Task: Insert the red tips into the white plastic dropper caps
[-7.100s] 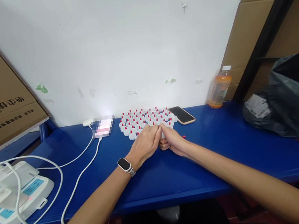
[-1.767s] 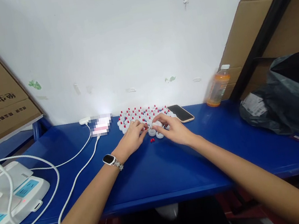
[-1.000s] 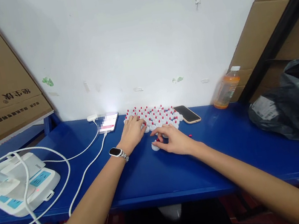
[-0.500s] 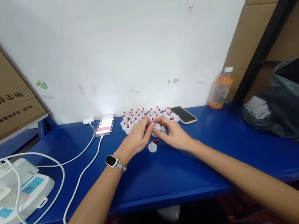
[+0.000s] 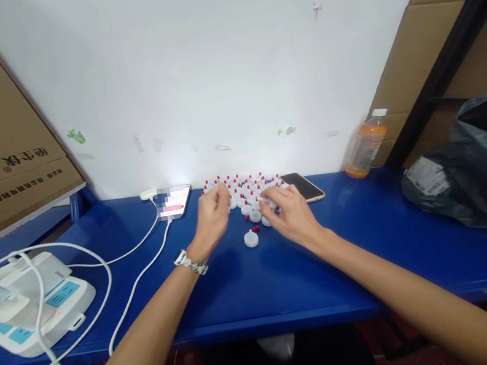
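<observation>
My left hand (image 5: 213,215) is curled up, thumb against the fingers, just left of a cluster of small white plastic caps (image 5: 241,201) with red tips. Whatever may be inside its fingers is hidden. On the right side of the cluster, my right hand (image 5: 293,214) has thumb and fingers closed around a white cap (image 5: 267,202), partly covered by the fingers. A single white cap (image 5: 251,239) without a red tip lies nearer to me. Several loose red tips (image 5: 255,228) lie just behind it on the blue table (image 5: 262,291).
A dark-screened phone (image 5: 304,187) lies right of the cluster, a plugged-in phone (image 5: 176,201) left of it. An orange drink bottle (image 5: 366,146) stands by the wall. White cables loop around a power strip (image 5: 53,304); a dark plastic bag (image 5: 461,171) sits at right.
My hands have come apart. The left has pulled away leftward with its fingers curled, and the right has shifted slightly right. The view has tilted a little.
</observation>
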Available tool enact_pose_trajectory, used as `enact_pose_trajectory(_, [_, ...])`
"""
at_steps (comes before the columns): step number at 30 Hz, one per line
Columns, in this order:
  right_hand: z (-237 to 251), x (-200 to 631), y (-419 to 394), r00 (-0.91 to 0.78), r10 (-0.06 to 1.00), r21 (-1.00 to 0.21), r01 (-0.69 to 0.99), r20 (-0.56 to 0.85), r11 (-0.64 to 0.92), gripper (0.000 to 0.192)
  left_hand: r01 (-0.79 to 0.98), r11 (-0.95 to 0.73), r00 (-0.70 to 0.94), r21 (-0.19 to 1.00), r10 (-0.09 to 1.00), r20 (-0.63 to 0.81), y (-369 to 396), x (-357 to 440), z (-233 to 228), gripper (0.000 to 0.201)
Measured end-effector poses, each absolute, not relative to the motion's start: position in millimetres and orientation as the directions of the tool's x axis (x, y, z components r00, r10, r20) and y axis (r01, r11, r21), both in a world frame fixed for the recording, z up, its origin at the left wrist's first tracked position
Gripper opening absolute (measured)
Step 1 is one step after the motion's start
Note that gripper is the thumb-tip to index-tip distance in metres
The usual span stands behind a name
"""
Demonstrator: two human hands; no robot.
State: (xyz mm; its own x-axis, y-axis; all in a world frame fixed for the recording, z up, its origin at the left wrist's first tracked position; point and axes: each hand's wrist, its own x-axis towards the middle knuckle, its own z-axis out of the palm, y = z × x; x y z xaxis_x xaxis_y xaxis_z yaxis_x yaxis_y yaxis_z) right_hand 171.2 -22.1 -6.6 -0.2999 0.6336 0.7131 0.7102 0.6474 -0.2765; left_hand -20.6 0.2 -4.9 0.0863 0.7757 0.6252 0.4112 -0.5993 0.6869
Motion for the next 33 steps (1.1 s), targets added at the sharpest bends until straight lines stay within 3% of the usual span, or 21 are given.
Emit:
enact_pose_trajectory(2, [-7.3, 174.4, -18.7, -0.230, 0.684, -0.400, 0.667, 0.693, 0.629, 0.018, 0.495, -0.576, 0.125, 0.650, 0.788, 0.603, 6.3, -31.6, -4.9, 0.043])
enact_pose_trajectory(4, [-9.7, 174.5, -15.0, -0.191, 0.711, -0.490, 0.605, 0.677, 0.628, 0.017, 0.608, -0.608, 0.290, 0.511, 0.769, 0.570, 12.2, -39.2, -7.5, 0.037])
enact_pose_trajectory(7, [-15.4, 171.6, -10.4, -0.164, 0.716, -0.509, 0.598, 0.678, 0.619, 0.016, 0.714, -0.651, 0.460, 0.258, 0.714, 0.527, 17.5, -42.7, -13.9, 0.025])
enact_pose_trajectory(10, [-19.9, 171.7, -6.1, -0.177, 0.747, -0.540, 0.588, 0.640, 0.602, 0.016, 0.762, -0.635, 0.522, 0.127, 0.718, 0.460, 18.3, -42.5, -18.4, 0.021])
enact_pose_trajectory(13, [-18.8, 175.0, 3.5, -0.176, 0.794, -0.619, 0.538, 0.582, 0.573, 0.017, 0.772, -0.627, 0.542, 0.101, 0.734, 0.410, 17.7, -44.2, -18.9, 0.025])
enact_pose_trajectory(19, [-5.7, 170.2, 50.0, -0.142, 0.863, -0.696, 0.536, 0.484, 0.479, 0.015, 0.769, -0.611, 0.500, 0.186, 0.757, 0.421, 19.0, -50.4, -15.8, 0.025])
enact_pose_trajectory(22, [-3.3, 158.9, 76.9, -0.207, 0.886, -0.639, 0.627, 0.415, 0.446, 0.015, 0.783, -0.591, 0.479, 0.192, 0.771, 0.421, 19.4, -52.2, -15.6, 0.024])
enact_pose_trajectory(28, [-4.4, 140.5, 103.0, -0.301, 0.888, -0.291, 0.866, 0.349, 0.407, 0.017, 0.803, -0.565, 0.465, 0.188, 0.792, 0.396, 19.1, -54.0, -15.8, 0.021])
enact_pose_trajectory(33, [-0.7, 140.3, 104.6, -0.340, 0.901, -0.227, 0.887, 0.271, 0.403, 0.020, 0.800, -0.568, 0.461, 0.192, 0.788, 0.409, 20.0, -55.7, -15.2, 0.021])
